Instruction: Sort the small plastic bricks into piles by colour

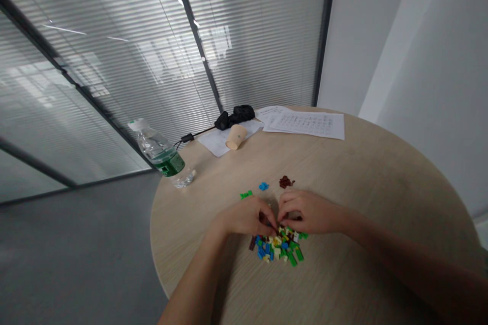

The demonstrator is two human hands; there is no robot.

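Observation:
A mixed pile of small toy building bricks [277,249] in green, blue, yellow, white and dark brown lies on the round wooden table [366,177]. At the pile's far left edge, my left hand [253,217] has its fingers curled and pinched downward. My right hand [301,212] is curled too, its fingertips close to the left ones above the pile. Whatever sits between the fingertips is hidden or too small to make out. Beyond my hands are separate little groups: green bricks [246,195], blue bricks [263,186] and dark brown bricks [285,182].
A clear plastic bottle with a green label [170,162] stands at the table's left edge. A paper cup [236,137] lies on its side on a sheet. Printed papers [308,124] and a black bundle [240,115] with a cable are at the far edge, before the glass partition.

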